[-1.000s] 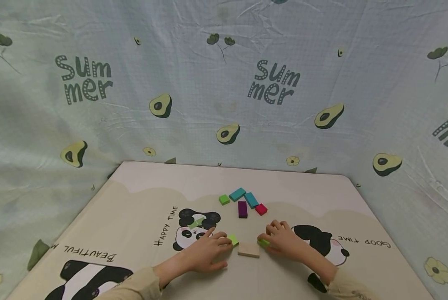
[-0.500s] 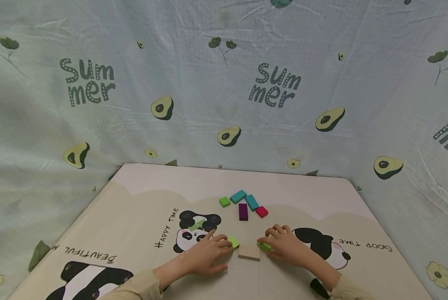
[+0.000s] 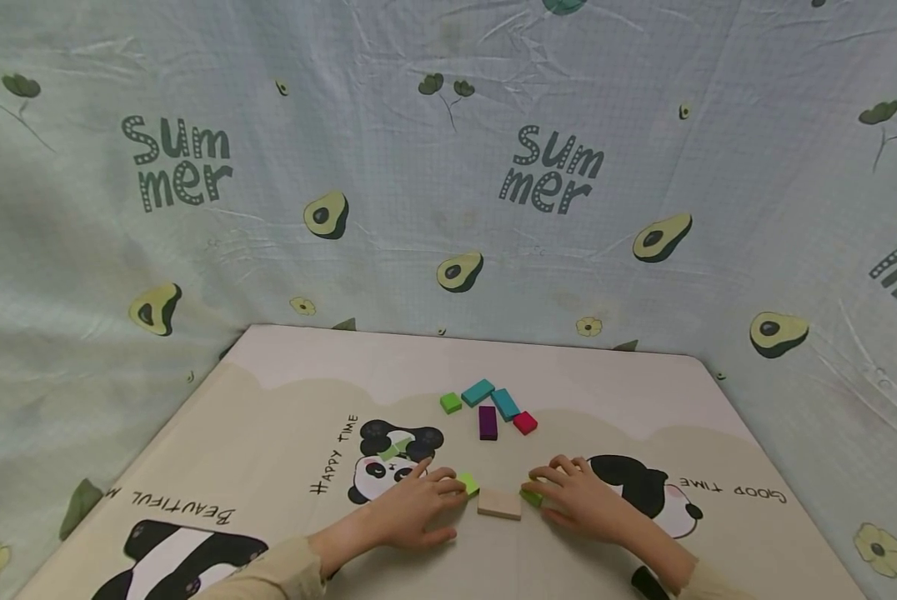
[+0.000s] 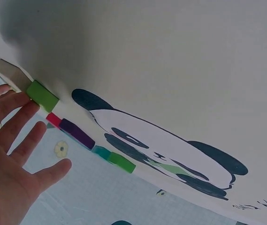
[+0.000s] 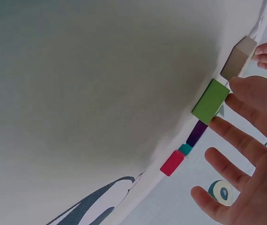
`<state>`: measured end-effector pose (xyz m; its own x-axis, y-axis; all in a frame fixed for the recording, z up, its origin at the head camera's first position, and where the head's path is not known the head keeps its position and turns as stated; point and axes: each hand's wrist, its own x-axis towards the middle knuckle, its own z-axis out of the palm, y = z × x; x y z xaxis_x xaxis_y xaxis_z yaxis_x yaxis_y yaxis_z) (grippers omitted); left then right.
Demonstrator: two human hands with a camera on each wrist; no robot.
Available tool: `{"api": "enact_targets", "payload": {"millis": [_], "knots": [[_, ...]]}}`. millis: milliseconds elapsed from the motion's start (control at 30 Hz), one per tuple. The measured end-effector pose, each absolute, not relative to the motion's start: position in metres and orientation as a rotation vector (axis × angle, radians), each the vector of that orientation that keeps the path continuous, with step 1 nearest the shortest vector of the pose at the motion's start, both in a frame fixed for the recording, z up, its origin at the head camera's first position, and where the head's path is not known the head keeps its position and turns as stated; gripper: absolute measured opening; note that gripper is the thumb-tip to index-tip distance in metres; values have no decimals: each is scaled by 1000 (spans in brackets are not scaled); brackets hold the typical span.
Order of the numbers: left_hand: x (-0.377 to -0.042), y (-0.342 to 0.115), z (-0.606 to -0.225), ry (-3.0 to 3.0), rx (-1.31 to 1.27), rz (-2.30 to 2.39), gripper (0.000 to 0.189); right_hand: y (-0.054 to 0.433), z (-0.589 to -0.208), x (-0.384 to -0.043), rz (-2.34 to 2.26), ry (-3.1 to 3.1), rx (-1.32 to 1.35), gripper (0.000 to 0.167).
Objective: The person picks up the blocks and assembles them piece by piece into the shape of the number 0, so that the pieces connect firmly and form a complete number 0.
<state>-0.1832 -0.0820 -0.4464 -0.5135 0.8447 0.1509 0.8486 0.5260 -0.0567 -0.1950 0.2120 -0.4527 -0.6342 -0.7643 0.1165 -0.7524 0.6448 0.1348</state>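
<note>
A plain wooden block (image 3: 499, 504) lies flat between my two hands in the head view. My left hand (image 3: 418, 508), fingers spread and nearly straight, has its fingertips right at a light green block (image 3: 468, 484) on the left of it. In the left wrist view that green block (image 4: 42, 95) shows in front of the index and middle fingertips. On the other side, my right hand (image 3: 579, 497) has its fingertips at a second green block (image 3: 531, 497), partly hidden under the fingers. The right wrist view shows thumb and index finger along this green block's edge (image 5: 210, 101), the other fingers loosely extended.
Farther back lie a third green block (image 3: 451, 402), two teal blocks (image 3: 478, 392), a purple block (image 3: 488, 423) and a red block (image 3: 525, 422). The table cover (image 3: 283, 433) carries printed pandas and lettering. A patterned curtain (image 3: 388, 167) hangs behind the table.
My right hand has shifted slightly right, and the green block at its fingertips has moved a little right from the wooden block. The left hand stays put; the head view tilted slightly earlier.
</note>
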Motion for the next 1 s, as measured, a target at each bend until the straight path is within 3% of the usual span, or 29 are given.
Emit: {"api": "enact_targets", "payload": {"millis": [1000], "knots": [[-182, -82, -445, -2611, -1458, -46, 42, 214, -453, -181, -102, -2775, 1216, 44]]}}
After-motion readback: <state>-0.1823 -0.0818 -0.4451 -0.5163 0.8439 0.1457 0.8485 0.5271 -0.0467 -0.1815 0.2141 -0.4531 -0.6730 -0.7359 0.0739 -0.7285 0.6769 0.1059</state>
